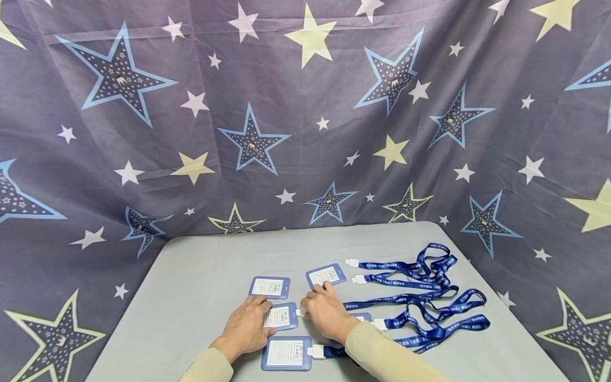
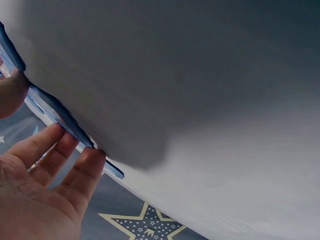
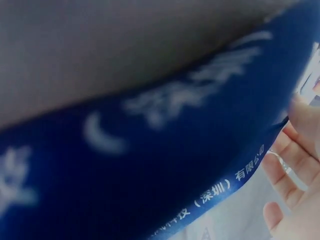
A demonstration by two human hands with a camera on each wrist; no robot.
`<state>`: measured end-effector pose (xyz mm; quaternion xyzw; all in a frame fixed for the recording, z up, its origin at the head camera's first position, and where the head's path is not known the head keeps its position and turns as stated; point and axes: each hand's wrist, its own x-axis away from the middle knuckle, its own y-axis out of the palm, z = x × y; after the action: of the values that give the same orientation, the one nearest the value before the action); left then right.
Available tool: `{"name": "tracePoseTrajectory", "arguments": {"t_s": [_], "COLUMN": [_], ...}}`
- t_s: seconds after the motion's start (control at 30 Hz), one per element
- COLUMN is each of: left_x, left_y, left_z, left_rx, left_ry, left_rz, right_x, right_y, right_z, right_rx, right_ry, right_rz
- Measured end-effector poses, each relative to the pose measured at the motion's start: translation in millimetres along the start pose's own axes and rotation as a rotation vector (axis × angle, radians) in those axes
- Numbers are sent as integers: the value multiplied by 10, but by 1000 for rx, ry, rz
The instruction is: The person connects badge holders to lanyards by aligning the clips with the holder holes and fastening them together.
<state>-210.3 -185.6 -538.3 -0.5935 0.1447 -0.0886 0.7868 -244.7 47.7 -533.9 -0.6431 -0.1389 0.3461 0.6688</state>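
Observation:
A blue card holder [image 1: 285,317] with a white card in it lies near the middle of the table. My left hand [image 1: 242,328] grips it by its left part, thumb at the near edge and fingers at the far edge; in the left wrist view the blue holder [image 2: 62,116] is seen edge-on between thumb and fingers. At its slotted right end, my right hand [image 1: 328,314] pinches the white clip [image 1: 300,312] of a dark blue lanyard [image 1: 382,300]. Whether clip and holder are joined cannot be told. Close up in the right wrist view runs the printed strap [image 3: 165,125].
Nearer, another card holder [image 1: 287,354] meets a lanyard's white clip [image 1: 316,351]. Two holders lie farther back, left [image 1: 269,287] and right [image 1: 326,274]. One holder [image 1: 364,317] is partly hidden by my right hand. Several looped lanyards [image 1: 431,268] spread over the right side.

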Motion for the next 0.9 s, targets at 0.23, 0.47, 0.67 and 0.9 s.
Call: {"name": "tracePoseTrajectory", "arguments": {"t_s": [0.23,0.47,0.67,0.9], "left_x": [5,-1,0,2], "left_y": [-27,-19,-6,-14], "left_z": [5,9,-2,-5], "left_rx": [13,21,18,20], "left_ry": [6,14,9,12], "left_rz": [-3,5,9,11], "right_x": [-6,-7,5,-9], "right_y": [6,17,-13,-19], "right_z": [-25,-42,-54,-63], "right_rx": [-2,14,20,12], "right_ry": [-13,-28,-43,-58], "right_rz": [21,43,56,63]}}
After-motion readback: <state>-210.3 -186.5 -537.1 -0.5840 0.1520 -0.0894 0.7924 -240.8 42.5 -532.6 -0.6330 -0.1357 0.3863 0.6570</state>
